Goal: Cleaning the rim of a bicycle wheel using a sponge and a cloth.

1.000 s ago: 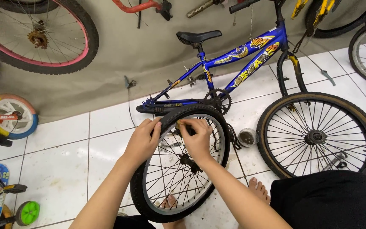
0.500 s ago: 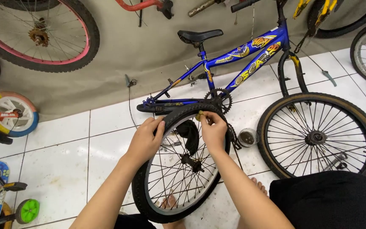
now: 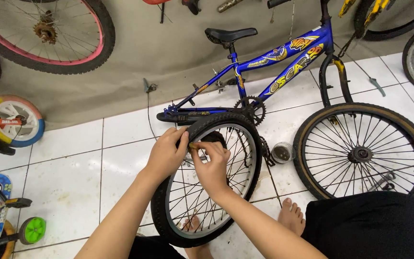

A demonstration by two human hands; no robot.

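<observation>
Both hands slid down the left side of the wheel and came close together at the rim.

Seen from the head camera, half a second before, the hands sat higher on the tire and a bit apart. The left hand [image 3: 166, 156] was now curled around the black tire [image 3: 207, 122] and gripped it, likely so the wheel [image 3: 207, 180] stayed standing and did not roll. The right hand [image 3: 212, 165] pinched something small and yellowish at the rim; what it was could not be told. The wheel stood upright on the white tiled floor [image 3: 73, 187], between the person's bare feet [image 3: 291, 216], close enough to work on. The blue bike frame [image 3: 264, 72] lay behind it with no wheels on. Another wheel [image 3: 362, 153] lay flat beside a small tin [image 3: 282, 152].
</observation>
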